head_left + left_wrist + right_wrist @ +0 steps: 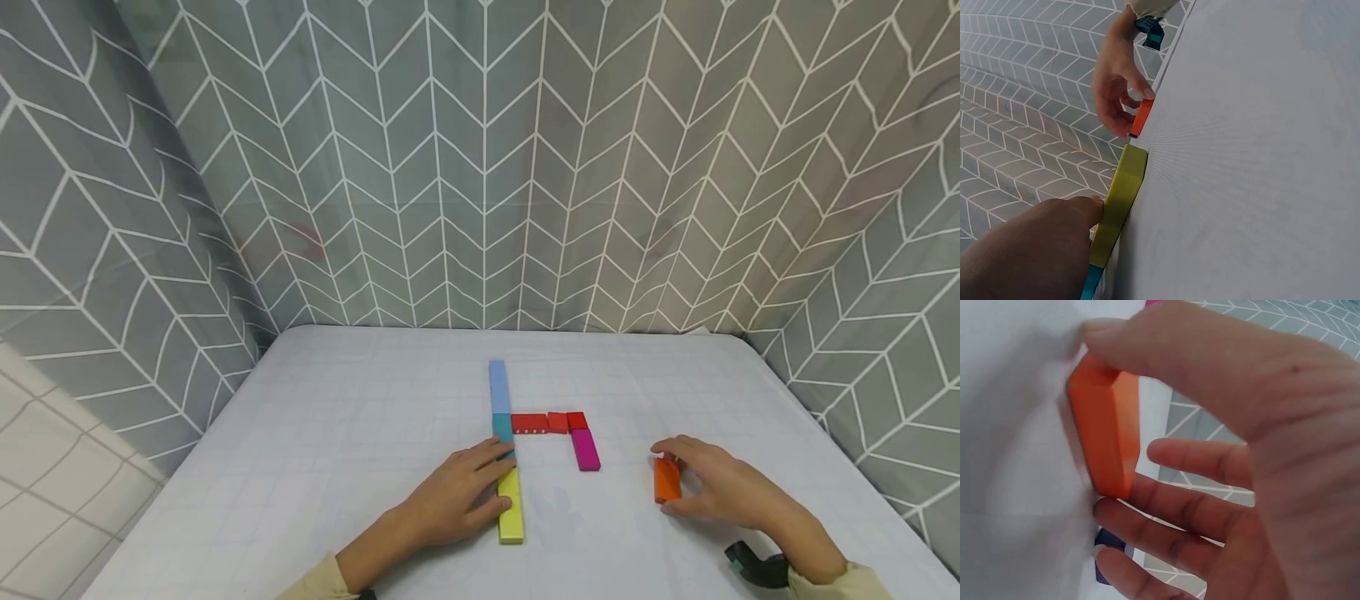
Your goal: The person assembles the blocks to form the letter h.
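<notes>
My left hand (467, 490) lies across a column of blocks, its fingertips over a teal block (502, 426) and its thumb at the side of a yellow block (511, 525). In the left wrist view the yellow block (1119, 194) is long and lies flat along the table. At the right, my right hand (723, 483) holds an orange block (667, 481) by its two ends, thumb at the near end and fingertips at the far end. The right wrist view shows a dark blue block (1107, 550) beyond the orange block (1102, 425), partly hidden by fingers.
A light blue block (498, 386) tops the column. Several red blocks (529, 423) run rightward from the teal one, and a magenta block (585, 450) slants down from their end. All lie on a white-covered table (360, 400); patterned grey curtains (480, 183) hang behind and at the sides.
</notes>
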### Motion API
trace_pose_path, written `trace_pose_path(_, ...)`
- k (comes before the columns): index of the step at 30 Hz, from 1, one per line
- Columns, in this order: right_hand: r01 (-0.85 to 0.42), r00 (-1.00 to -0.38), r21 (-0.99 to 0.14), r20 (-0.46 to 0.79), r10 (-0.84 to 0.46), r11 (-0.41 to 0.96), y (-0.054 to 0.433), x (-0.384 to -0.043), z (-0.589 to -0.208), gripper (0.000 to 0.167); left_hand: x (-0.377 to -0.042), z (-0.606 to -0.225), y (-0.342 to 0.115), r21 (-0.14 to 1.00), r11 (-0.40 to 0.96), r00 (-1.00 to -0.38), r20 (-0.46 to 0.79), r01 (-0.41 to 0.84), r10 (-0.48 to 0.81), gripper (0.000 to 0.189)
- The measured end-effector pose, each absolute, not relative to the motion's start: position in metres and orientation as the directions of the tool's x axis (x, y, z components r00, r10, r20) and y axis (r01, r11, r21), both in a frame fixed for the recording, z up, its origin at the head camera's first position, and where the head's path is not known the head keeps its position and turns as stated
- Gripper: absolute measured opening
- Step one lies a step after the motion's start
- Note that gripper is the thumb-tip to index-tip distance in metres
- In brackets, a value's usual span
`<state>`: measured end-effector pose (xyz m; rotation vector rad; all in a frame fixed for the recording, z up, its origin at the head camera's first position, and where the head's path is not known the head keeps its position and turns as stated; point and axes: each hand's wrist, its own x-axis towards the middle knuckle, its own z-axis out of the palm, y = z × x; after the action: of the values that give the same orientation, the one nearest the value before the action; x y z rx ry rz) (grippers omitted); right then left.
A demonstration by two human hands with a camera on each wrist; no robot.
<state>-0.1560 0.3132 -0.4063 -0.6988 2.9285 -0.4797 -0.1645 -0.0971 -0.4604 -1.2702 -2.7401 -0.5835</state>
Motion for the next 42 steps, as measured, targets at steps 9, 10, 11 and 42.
trace_pose_path(9, -0.531, -0.841, -0.299, 0.079, -0.535, 0.792, 0.315, -0.157, -0.408, 0.059, -0.166, -0.458, -0.096, 0.312, 0.592, -0.661, 0.209, 0.743, 0.721, 0.057)
trace_pose_path(10, -0.533, -0.84, -0.304, 0.084, -0.536, 0.789, 0.315, -0.157, -0.408, 0.059, -0.166, -0.458, -0.096, 0.313, 0.592, -0.661, 0.207, 0.743, 0.721, 0.057)
trace_pose_path(11, -0.533, -0.84, -0.312, 0.085, -0.535, 0.787, 0.314, -0.157, -0.408, 0.058, -0.166, -0.458, -0.097, 0.315, 0.59, -0.66, 0.206, 0.743, 0.722, 0.057)
trace_pose_path(42, -0.618, -0.772, -0.553, 0.293, -0.564, 0.558, 0.268, -0.152, -0.429, 0.056, -0.164, -0.459, -0.097, 0.32, 0.593, -0.663, 0.193, 0.739, 0.723, 0.058)
